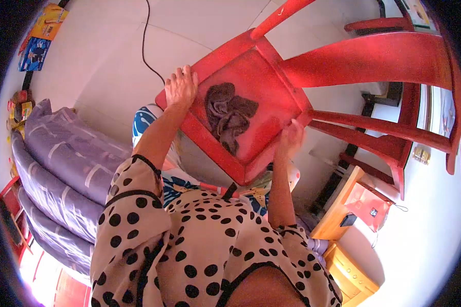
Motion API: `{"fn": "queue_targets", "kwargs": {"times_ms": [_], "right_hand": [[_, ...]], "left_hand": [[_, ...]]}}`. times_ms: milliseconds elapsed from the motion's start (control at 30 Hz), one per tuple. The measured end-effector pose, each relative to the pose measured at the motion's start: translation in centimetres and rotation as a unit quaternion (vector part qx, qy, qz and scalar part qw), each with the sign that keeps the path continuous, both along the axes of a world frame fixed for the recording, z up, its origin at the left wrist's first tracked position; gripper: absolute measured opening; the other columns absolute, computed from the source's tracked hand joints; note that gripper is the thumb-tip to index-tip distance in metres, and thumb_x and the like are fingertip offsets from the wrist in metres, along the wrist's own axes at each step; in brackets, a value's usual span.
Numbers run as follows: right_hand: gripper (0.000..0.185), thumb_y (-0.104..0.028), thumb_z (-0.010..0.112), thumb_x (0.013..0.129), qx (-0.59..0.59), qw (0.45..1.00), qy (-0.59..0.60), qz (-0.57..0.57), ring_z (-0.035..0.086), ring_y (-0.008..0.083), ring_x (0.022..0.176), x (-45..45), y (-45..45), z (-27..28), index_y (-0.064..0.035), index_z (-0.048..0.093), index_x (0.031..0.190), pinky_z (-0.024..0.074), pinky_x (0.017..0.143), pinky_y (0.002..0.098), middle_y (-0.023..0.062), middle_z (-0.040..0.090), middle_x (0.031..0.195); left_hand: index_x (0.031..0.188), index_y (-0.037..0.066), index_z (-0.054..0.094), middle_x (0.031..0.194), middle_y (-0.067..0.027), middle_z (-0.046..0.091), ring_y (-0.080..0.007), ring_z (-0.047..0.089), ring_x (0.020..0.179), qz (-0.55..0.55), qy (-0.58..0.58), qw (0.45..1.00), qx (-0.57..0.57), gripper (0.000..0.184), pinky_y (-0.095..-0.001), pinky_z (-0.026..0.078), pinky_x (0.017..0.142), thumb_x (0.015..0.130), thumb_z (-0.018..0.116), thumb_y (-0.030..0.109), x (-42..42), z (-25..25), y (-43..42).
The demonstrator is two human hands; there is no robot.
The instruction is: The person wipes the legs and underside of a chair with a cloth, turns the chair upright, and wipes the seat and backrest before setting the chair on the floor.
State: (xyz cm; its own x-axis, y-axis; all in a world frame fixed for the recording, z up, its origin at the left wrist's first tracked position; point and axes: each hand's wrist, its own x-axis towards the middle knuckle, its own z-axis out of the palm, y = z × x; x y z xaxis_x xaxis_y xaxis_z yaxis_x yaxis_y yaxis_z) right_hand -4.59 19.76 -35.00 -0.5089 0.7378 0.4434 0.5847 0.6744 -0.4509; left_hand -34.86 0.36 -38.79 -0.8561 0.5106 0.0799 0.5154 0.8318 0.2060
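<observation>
Two bare hands are at a red chair (200, 130). A purple covering (66, 153) lies to the left of the left hand; judged as a hazard, its folds call for clearance if the chair is turned that way.

The left hand (180, 88) is closed over the frame at the seat's left corner, fingers bent on the upper face. This is a sound hold: fingers on solid frame, wrist in line with the forearm. A dark cable (144, 46) runs on the floor (112, 56) beyond this hand; chair legs and feet should stay off it.

Between the hands, a dark cloth (225, 110) lies crumpled on the seat, just right of the left hand and touched by neither. It is loose, so a steep tilt could slide it off; a level seat is advised.

The right hand (291, 139) is at the seat's right edge, near the backrest side. Its fingers are blurred; whether they grip or only rest cannot be told. For balance, equal load on both hands is advised. The backrest (363, 61) extends right of this hand and, as judged, shifts weight that way.
</observation>
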Motion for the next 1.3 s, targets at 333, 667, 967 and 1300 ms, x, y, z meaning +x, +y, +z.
{"fn": "queue_targets", "kwargs": {"times_ms": [333,667,967,1300], "right_hand": [[0.032,-0.03,0.076,0.083,-0.375,0.903,-0.147,0.149,0.062,0.0126,0.075,-17.7,-4.0,0.1,-0.0013,0.072,0.097,0.0492,0.07,0.0291,0.0042,0.066,0.073],[0.012,-0.006,0.074,0.082,-0.279,0.932,0.09,0.214,0.062,0.0186,0.094,-14.1,-4.2,6.0,0.0006,0.067,0.089,0.0479,0.083,0.03,0.008,0.063,0.1],[0.013,-0.016,0.059,0.097,-0.605,0.71,0.314,0.175,0.061,0.0164,0.095,-16.9,-2.8,6.8,-0.005,0.059,0.104,0.0491,0.087,0.0315,0.0057,0.065,0.102],[0.034,-0.01,0.068,0.088,-0.496,0.833,0.24,0.056,0.061,0.0201,0.103,-21.2,4.8,0.6,0.0032,0.064,0.118,0.0467,0.095,0.0322,0.0113,0.065,0.114]], "left_hand": [[0.116,0.008,0.052,0.102,-0.0158,0.062,-0.0349,0.064,0.093,0.003,-0.029,1.0,0.001,0.033,-0.0495,0.05,0.081,0.098,0.05,0.036,-0.4,0.6,-0.1],[0.12,0.008,0.052,0.106,-0.0166,0.062,-0.0364,0.063,0.098,0.013,-0.045,0.999,0.009,0.035,-0.0505,0.049,0.088,0.099,0.048,0.036,-0.2,0.7,0.0],[0.106,0.009,0.052,0.095,-0.0129,0.062,-0.0319,0.065,0.085,-0.001,0.037,0.999,0.035,0.029,-0.0479,0.05,0.074,0.097,0.053,0.037,-0.3,-0.4,-0.2],[0.107,0.009,0.052,0.094,-0.0123,0.061,-0.0313,0.064,0.085,-0.001,0.041,0.999,0.032,0.029,-0.0484,0.049,0.074,0.096,0.054,0.036,-0.5,-0.4,-0.2]]}}
